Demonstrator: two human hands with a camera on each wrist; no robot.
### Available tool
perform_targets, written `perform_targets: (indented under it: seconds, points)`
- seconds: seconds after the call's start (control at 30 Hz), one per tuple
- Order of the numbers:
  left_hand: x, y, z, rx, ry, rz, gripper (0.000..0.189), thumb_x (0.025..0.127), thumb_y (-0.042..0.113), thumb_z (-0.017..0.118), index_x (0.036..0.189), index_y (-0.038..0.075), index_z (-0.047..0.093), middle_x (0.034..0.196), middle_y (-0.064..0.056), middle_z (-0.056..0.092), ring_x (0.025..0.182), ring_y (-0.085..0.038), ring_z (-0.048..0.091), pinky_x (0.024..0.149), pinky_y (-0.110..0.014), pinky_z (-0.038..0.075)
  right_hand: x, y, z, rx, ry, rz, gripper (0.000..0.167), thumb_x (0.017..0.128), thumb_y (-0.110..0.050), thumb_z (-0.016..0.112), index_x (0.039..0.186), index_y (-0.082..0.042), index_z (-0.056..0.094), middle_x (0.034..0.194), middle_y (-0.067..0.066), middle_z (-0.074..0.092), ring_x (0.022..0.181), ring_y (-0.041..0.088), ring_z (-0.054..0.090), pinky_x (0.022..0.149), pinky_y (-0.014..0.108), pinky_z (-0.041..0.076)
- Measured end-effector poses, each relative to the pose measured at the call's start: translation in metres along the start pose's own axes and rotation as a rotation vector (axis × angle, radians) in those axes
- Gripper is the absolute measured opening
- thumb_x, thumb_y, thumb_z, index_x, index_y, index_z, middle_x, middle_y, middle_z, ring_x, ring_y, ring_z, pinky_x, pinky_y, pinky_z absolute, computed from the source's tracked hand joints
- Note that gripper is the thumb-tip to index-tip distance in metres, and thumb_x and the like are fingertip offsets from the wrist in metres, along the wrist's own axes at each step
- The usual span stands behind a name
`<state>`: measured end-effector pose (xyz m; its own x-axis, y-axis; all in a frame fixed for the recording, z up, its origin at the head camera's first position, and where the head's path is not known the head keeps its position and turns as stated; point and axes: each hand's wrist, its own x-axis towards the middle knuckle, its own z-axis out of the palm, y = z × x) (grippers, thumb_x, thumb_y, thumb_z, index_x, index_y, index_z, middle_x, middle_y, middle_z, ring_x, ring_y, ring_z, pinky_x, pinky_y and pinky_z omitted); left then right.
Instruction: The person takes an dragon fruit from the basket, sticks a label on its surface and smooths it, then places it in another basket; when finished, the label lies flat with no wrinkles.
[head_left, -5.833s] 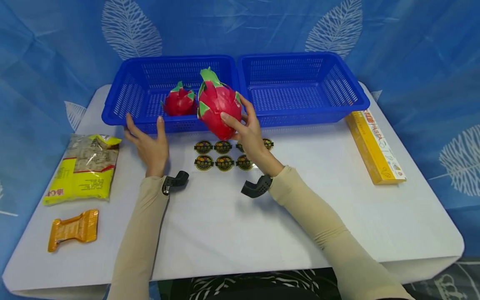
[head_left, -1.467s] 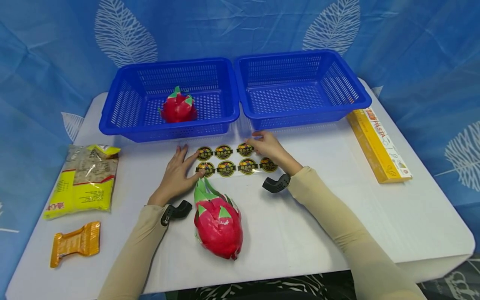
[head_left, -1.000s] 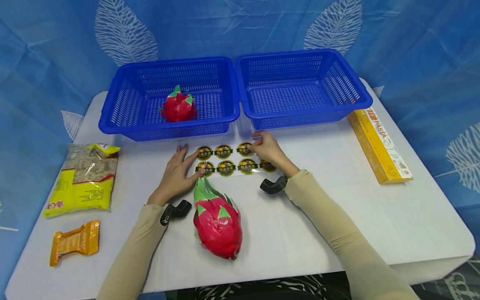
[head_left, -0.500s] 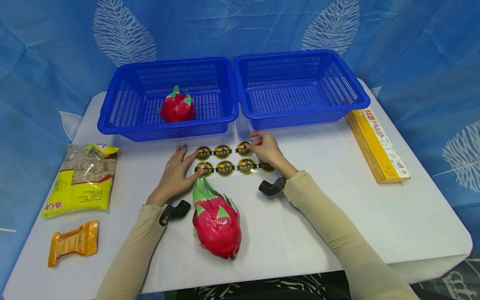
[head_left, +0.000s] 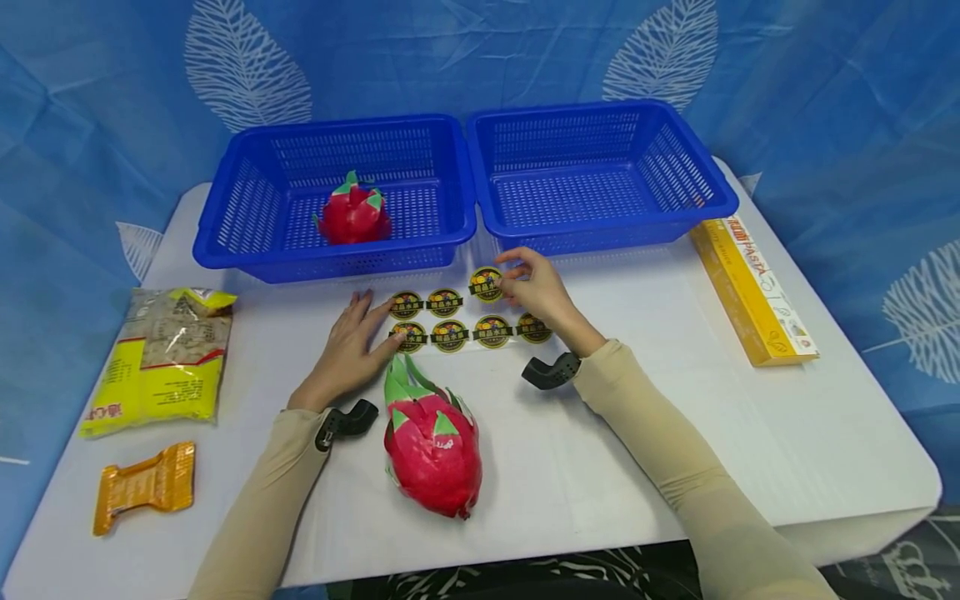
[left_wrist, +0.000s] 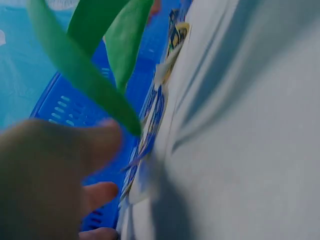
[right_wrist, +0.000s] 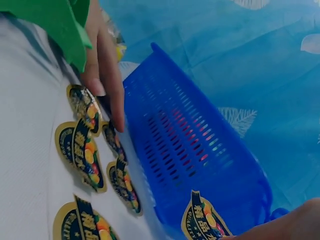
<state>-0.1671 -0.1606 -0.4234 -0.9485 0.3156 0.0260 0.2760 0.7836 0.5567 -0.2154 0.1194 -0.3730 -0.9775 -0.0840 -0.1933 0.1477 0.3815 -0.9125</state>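
My right hand (head_left: 542, 292) pinches a round black-and-gold fruit sticker (head_left: 484, 284) by its right edge. In the right wrist view that sticker (right_wrist: 196, 220) stands up off the sheet. Several like it lie in two rows on a clear sticker sheet (head_left: 471, 348). At the sheet's left end my left hand (head_left: 347, 354) rests with fingers and thumb spread, touching the leftmost stickers. Just in front of the sheet lies a large red dragon fruit (head_left: 435, 454), its green leaf tips beside my left thumb. The left wrist view is partly blocked by these leaves (left_wrist: 125, 45).
Behind the sheet stand two blue plastic baskets; the left basket (head_left: 258, 257) holds a smaller dragon fruit (head_left: 356, 215), the right basket (head_left: 600, 227) shows nothing inside. A yellow bag (head_left: 168, 358) and an orange packet (head_left: 146, 487) lie left, a yellow pasta box (head_left: 753, 292) right.
Earlier my right hand held the large dragon fruit over the left basket; it now lies on the table. In the last half second the right hand has lifted the sticker up from its row.
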Motion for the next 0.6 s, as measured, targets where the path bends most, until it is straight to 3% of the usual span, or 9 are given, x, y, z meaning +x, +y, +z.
perform_targets:
  seconds: [0.2,0.37,0.6]
  points:
    - [-0.008,0.009,-0.019,-0.097,-0.053,-0.083,0.065,0.093,0.049,0.037,0.145,0.015,0.019,0.150,-0.021,0.011,0.139,-0.040,0.006,0.107,-0.062,0.012,-0.008,-0.008,-0.006,-0.015,-0.021,-0.054,0.030,0.086,-0.006,0.057,0.113,-0.017,0.061,0.103,0.009,0.054,0.083,0.034,0.063,0.072,0.041,0.053]
    - [-0.015,0.021,-0.037,-0.206,-0.096,-0.076,0.066,0.094,0.049,0.034,0.147,0.019,0.008,0.152,-0.015,0.009,0.139,-0.037,0.008,0.106,-0.062,0.013,-0.014,-0.015,-0.009,-0.021,-0.053,-0.099,0.029,0.088,-0.008,0.054,0.115,-0.017,0.061,0.105,0.008,0.056,0.089,0.034,0.062,0.073,0.042,0.051]
    - [-0.038,0.054,-0.043,-0.412,-0.146,-0.055,0.061,0.097,0.039,0.035,0.147,0.020,0.006,0.151,-0.017,0.014,0.136,-0.039,0.019,0.105,-0.058,0.024,-0.027,-0.026,-0.013,-0.028,-0.069,-0.180,0.031,0.088,-0.010,0.056,0.117,-0.018,0.060,0.110,0.005,0.059,0.087,0.031,0.060,0.051,0.024,0.038]
